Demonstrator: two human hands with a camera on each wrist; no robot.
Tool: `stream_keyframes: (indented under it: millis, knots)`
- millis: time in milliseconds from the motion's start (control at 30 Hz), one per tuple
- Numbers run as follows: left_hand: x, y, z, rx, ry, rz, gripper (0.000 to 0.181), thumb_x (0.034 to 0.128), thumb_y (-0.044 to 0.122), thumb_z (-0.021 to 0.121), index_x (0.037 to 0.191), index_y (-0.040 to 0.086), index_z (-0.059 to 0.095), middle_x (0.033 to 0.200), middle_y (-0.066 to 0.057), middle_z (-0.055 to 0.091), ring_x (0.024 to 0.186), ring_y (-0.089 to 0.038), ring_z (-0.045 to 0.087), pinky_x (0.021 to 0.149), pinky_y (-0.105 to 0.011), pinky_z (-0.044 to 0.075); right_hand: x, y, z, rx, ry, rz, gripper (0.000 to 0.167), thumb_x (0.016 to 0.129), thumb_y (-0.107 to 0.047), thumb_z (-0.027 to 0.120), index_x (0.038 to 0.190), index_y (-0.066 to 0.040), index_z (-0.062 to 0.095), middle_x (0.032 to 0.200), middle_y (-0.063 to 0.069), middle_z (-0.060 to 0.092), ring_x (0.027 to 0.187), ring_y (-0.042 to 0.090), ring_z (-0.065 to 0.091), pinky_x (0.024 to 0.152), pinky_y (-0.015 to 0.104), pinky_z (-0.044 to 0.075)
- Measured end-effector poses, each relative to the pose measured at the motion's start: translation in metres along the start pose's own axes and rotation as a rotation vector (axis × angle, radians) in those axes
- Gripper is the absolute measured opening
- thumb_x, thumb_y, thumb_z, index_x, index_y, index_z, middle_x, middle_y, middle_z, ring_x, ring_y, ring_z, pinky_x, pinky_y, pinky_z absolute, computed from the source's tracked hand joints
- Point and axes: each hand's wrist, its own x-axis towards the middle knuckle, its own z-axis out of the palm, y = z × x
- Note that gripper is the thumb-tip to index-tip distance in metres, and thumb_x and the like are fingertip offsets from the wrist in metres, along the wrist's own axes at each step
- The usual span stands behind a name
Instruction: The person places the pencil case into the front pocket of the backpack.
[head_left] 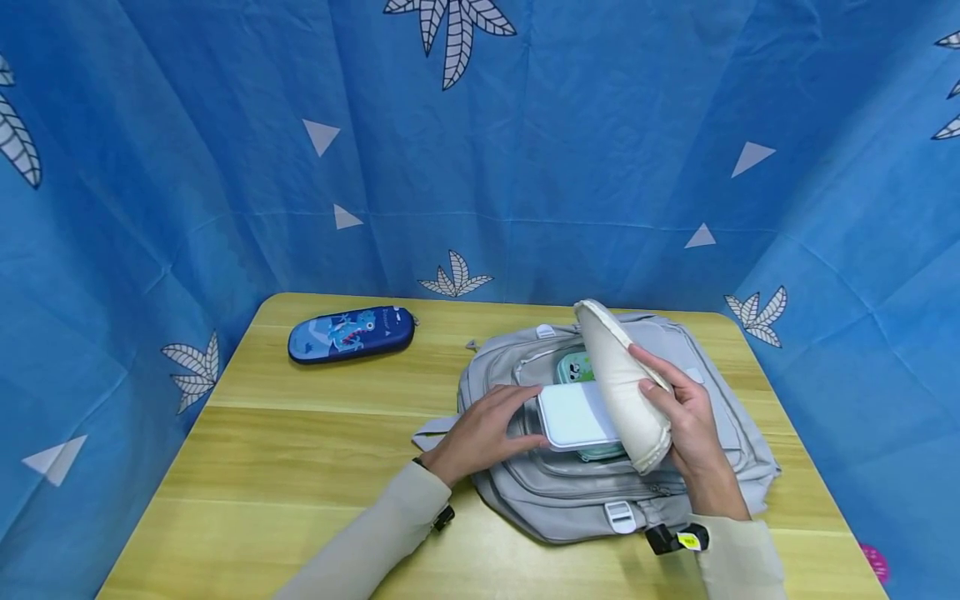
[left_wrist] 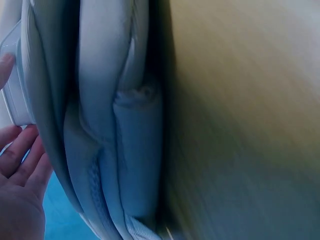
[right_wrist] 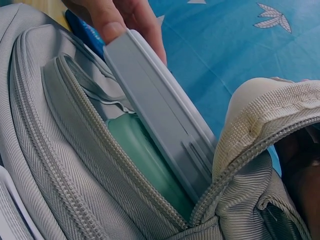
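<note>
A grey backpack (head_left: 543, 504) lies on the table, its front pocket unzipped. My left hand (head_left: 487, 429) pinches the left end of a flat white case (head_left: 577, 414), thumb on the near side and fingers on the far side. In the right wrist view the other end of the case (right_wrist: 155, 105) dips into the pocket, beside a green case (right_wrist: 142, 157). The head view shows a panda picture on that green case (head_left: 574, 367). With my right hand (head_left: 693, 417) I grip the pocket's cream flap (head_left: 626, 379) and hold it raised, hiding the white case's right end.
A blue dinosaur pencil case (head_left: 352, 335) lies at the back left of the wooden table (head_left: 300, 475). Blue patterned cloth (head_left: 525, 150) stands behind the table and at both sides. A strap (head_left: 435, 429) sticks out from the backpack's left side.
</note>
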Motion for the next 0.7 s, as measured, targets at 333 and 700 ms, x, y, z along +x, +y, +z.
stream_keyframes:
  millis: [333,700]
  knots:
    - [0.009,0.008,0.011,0.069,0.031,0.074,0.081,0.0962,0.050,0.082,0.163,0.016,0.051,0.158,-0.004,0.061,0.146,-0.021,0.058,0.122,-0.039,0.049,0.000,0.003,0.002,-0.023,-0.002,0.010,0.044,0.111,0.003,0.054,0.154,0.004,0.057,0.149,-0.011,0.066,0.132,0.006,0.063,0.090,0.020,0.062]
    - [0.017,0.012,0.017,0.083,0.033,0.100,0.081,0.0975,0.051,0.081,0.164,0.015,0.050,0.157,-0.004,0.061,0.145,-0.018,0.058,0.121,-0.036,0.049,0.001,0.004,0.005,-0.010,-0.002,-0.008,0.043,0.110,0.005,0.054,0.153,0.004,0.059,0.148,-0.009,0.067,0.133,0.008,0.063,0.090,0.020,0.062]
